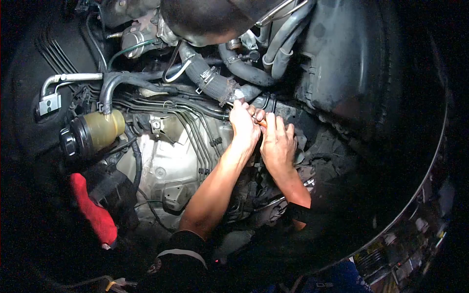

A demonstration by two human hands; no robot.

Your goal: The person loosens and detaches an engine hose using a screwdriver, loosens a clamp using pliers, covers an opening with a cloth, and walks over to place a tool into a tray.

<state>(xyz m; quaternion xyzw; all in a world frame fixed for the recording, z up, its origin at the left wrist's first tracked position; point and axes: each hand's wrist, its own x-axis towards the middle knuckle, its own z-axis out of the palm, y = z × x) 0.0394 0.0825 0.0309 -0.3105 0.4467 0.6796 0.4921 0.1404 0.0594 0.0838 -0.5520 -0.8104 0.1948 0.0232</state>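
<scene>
A person in dark sleeves works bare-handed deep in a cramped engine bay, both arms lit brightly against the surrounding dark. The left hand [244,124], thumb uppermost and fingers curled most of the way in, is at the lower end of a ribbed grey hose [218,84]; from here I cannot tell what, if anything, it grips. Just beside it, the right hand [279,142], fingers bent and nearly closed, has hold of a slim orange piece [263,123], a sliver of which shows between the two hands; the rest is hidden. A metal hose clamp [207,78] circles the hose farther up.

To the left, a yellowed fluid reservoir [108,128] with a black cap [68,141] lies tilted below a silver pipe [78,77]. Thin dark metal lines [188,128] run between it and the hands, bending down over a pale metal panel [163,158]. A bright red object [95,210] is at lower left, while a large black plastic housing [337,53] fills the upper right.
</scene>
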